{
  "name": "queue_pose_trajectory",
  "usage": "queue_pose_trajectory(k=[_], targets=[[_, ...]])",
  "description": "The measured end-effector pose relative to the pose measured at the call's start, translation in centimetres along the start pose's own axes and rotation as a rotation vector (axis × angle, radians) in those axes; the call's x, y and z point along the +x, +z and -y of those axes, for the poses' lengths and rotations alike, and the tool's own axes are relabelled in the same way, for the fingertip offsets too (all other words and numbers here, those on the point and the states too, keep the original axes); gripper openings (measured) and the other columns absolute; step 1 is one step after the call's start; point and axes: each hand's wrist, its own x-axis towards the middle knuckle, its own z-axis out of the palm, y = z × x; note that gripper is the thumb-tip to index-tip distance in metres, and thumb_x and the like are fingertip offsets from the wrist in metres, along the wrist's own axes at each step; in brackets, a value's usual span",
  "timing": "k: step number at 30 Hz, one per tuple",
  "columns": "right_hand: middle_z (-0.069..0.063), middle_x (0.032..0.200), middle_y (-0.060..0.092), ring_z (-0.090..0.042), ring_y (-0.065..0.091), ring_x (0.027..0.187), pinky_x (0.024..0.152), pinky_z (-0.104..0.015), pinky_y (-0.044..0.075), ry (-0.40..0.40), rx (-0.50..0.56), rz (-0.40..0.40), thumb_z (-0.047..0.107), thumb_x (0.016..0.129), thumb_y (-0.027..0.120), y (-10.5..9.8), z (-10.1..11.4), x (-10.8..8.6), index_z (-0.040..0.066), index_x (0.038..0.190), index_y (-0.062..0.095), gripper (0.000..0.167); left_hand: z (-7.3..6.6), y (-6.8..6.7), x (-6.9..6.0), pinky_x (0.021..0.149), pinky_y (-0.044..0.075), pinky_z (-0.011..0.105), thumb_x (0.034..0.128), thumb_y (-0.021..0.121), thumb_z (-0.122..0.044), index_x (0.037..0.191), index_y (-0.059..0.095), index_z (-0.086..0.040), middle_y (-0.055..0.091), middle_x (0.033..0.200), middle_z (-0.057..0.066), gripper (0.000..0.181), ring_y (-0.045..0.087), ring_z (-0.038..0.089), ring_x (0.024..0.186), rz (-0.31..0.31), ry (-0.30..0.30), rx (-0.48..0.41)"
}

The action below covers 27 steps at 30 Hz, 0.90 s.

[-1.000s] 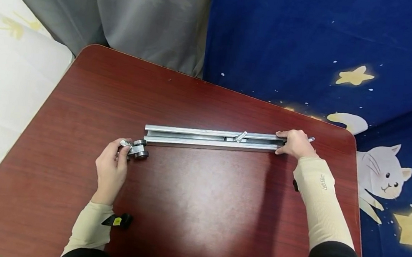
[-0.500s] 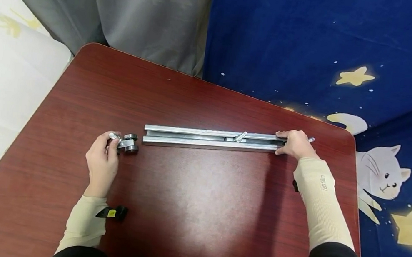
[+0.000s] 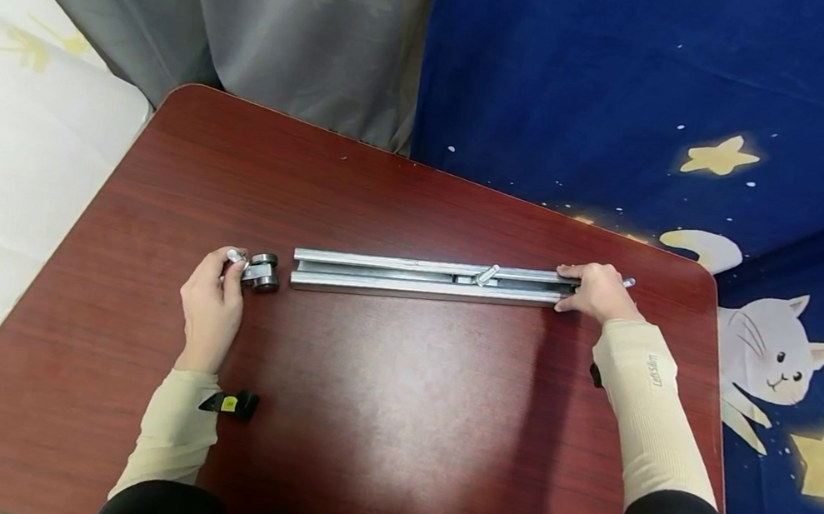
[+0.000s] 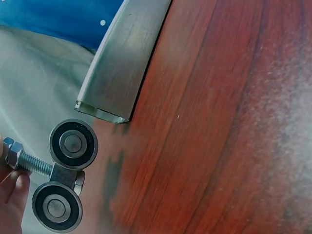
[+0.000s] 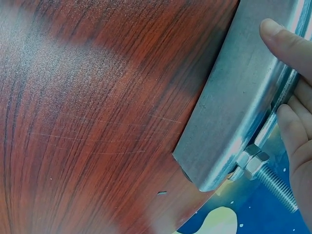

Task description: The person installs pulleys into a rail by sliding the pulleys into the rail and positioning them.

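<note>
A metal track [image 3: 379, 284], a channel with a slot along its top, lies lengthwise on the table. My left hand [image 3: 213, 303] pinches a roller trolley [image 3: 260, 272] by its threaded bolt, just off the track's left end and apart from it. In the left wrist view the trolley's black-sealed bearing wheels [image 4: 73, 144] face the camera near the open track end [image 4: 102, 113]. At the other end my right hand [image 3: 595, 291] grips the track across its sides. One bolt [image 3: 486, 275] sticks up from the slot mid-track; another bolt with nuts [image 5: 275, 183] shows by the right hand.
The reddish-brown wooden table [image 3: 394, 423] extends around the track. Behind it hang a grey curtain [image 3: 314, 37] and a blue curtain [image 3: 589, 83] with stars and a cat. White cloth [image 3: 22, 166] lies beyond the left edge.
My left hand has drawn the roller trolley leftward, away from the track's end, then shifted slightly up toward the track's line. The right hand keeps its grip and the track stays put.
</note>
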Motion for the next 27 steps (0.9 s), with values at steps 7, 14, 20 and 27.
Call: queue_pose_trajectory(k=[7, 14, 20, 27], targets=[[-0.018, 0.122, 0.054, -0.041, 0.045, 0.115, 0.095, -0.055, 0.033, 0.015, 0.013, 0.007, 0.017, 0.066, 0.08, 0.1, -0.1, 0.0, 0.004, 0.123, 0.056, 0.063, 0.1, 0.5, 0.5, 0.076, 0.043, 0.03, 0.0903, 0.053, -0.006, 0.103, 0.06, 0.005, 0.062, 0.098, 0.02, 0.018, 0.058, 0.03, 0.092, 0.055, 0.004, 0.014], [-0.018, 0.123, 0.054, -0.041, 0.045, 0.116, 0.096, -0.055, 0.033, 0.017, 0.009, 0.004, 0.016, 0.065, 0.08, 0.1, -0.1, 0.1, 0.004, 0.123, 0.056, 0.064, 0.4, 1.2, 0.8, 0.077, 0.043, 0.045, 0.0893, 0.053, -0.002, 0.101, 0.059, 0.006, 0.06, 0.095, 0.021, 0.016, 0.057, 0.033, 0.09, 0.076, 0.035, 0.013], [-0.017, 0.122, 0.055, -0.04, 0.046, 0.116, 0.095, -0.053, 0.034, -0.008, 0.006, -0.012, 0.016, 0.063, 0.081, 0.1, -0.2, 0.1, 0.003, 0.122, 0.057, 0.064, 0.5, 1.5, 0.8, 0.077, 0.043, 0.046, 0.0894, 0.054, -0.004, 0.102, 0.058, 0.006, 0.059, 0.095, 0.022, 0.017, 0.057, 0.035, 0.09, 0.107, 0.041, 0.042], [-0.017, 0.122, 0.055, -0.04, 0.045, 0.116, 0.096, -0.053, 0.034, 0.006, 0.027, -0.006, 0.015, 0.064, 0.081, 0.1, -0.2, 0.1, 0.003, 0.122, 0.056, 0.065, 0.3, 2.1, 0.8, 0.077, 0.044, 0.047, 0.0903, 0.053, -0.006, 0.103, 0.057, 0.006, 0.06, 0.096, 0.022, 0.017, 0.057, 0.036, 0.091, 0.142, 0.078, 0.05]])
